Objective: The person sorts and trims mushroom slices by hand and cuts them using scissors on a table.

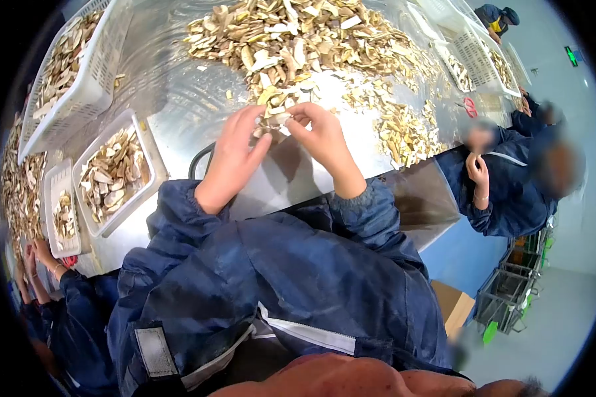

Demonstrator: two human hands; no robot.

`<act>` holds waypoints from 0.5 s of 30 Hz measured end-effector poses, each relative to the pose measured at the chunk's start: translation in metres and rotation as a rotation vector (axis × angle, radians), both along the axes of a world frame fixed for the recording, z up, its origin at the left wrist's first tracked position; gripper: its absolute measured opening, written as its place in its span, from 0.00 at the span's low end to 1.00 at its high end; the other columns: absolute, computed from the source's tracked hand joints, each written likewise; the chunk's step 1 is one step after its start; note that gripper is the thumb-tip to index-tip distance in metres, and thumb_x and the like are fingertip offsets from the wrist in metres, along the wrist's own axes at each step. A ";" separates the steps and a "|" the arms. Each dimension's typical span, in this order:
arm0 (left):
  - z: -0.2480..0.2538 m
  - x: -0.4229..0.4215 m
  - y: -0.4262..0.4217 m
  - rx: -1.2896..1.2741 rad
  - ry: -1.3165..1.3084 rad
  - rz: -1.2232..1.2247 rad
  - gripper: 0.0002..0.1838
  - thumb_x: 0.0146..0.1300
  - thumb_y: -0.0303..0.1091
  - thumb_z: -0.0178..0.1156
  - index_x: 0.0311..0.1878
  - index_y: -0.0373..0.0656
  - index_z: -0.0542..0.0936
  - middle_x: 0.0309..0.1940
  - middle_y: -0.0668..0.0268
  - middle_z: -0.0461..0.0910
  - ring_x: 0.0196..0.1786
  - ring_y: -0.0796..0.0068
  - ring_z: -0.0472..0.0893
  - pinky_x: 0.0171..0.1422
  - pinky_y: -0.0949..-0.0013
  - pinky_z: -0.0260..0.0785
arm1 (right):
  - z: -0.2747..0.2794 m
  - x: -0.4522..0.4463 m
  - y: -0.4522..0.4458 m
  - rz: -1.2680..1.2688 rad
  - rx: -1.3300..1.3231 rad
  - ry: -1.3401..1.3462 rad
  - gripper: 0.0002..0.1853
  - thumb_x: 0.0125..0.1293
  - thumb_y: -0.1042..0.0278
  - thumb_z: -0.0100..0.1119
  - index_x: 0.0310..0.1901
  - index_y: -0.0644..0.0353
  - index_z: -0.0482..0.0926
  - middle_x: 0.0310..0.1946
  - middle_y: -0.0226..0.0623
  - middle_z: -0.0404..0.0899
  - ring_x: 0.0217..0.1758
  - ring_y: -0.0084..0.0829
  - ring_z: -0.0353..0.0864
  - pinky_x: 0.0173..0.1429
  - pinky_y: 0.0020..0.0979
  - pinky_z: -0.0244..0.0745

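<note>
My left hand [235, 155] is at the near side of a heap of sliced mushrooms [298, 49] on the steel table. Its fingers and thumb curve around a few mushroom slices [266, 124], partly hiding them. My right hand [324, 139] faces it, index finger and thumb bent together at a pale slice [279, 119]. Both hands are close together, with a shadow on the bare metal below. Smaller yellowish pieces [404, 135] lie to the right of my right hand.
At left stand a tall white perforated crate [79, 109], a white tub [151, 155] and a narrow tray [75, 245], all with slices. Another crate [473, 56] and red-handled scissors [469, 107] are at right. Co-workers [510, 172] sit on both sides.
</note>
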State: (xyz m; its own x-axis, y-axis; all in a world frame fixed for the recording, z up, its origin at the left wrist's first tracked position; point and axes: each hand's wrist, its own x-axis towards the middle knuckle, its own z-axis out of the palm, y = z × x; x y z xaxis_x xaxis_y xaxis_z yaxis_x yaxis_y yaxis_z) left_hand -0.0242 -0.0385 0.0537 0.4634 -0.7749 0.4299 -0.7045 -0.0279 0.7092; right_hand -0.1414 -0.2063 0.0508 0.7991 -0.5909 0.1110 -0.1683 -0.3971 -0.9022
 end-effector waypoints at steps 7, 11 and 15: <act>-0.007 -0.001 0.025 0.115 0.558 0.076 0.13 0.72 0.33 0.59 0.54 0.36 0.79 0.37 0.61 0.83 0.43 0.71 0.81 0.49 0.68 0.73 | 0.000 -0.010 0.035 0.058 0.082 -0.036 0.10 0.67 0.71 0.64 0.48 0.65 0.84 0.36 0.33 0.86 0.38 0.22 0.81 0.43 0.27 0.75; -0.040 0.034 0.068 -0.010 0.471 0.350 0.12 0.74 0.33 0.57 0.52 0.34 0.78 0.37 0.63 0.81 0.41 0.79 0.76 0.47 0.72 0.70 | -0.015 -0.014 0.061 0.220 -0.149 0.095 0.10 0.67 0.70 0.64 0.46 0.64 0.82 0.35 0.40 0.85 0.38 0.31 0.84 0.44 0.30 0.77; -0.050 0.040 0.094 0.086 0.353 0.399 0.12 0.72 0.34 0.58 0.49 0.33 0.77 0.37 0.60 0.80 0.40 0.76 0.75 0.46 0.71 0.69 | -0.031 0.014 0.113 0.405 -0.386 -0.078 0.11 0.66 0.63 0.63 0.43 0.61 0.81 0.32 0.42 0.81 0.33 0.44 0.84 0.39 0.41 0.78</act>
State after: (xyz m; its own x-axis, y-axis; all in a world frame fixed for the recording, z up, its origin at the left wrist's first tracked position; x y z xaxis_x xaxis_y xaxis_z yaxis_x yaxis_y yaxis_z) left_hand 0.0161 0.0558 0.0033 0.8337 -0.5347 0.1380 -0.3470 -0.3128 0.8842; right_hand -0.1275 -0.0931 0.0198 0.9344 -0.1438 0.3258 0.1271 -0.7200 -0.6822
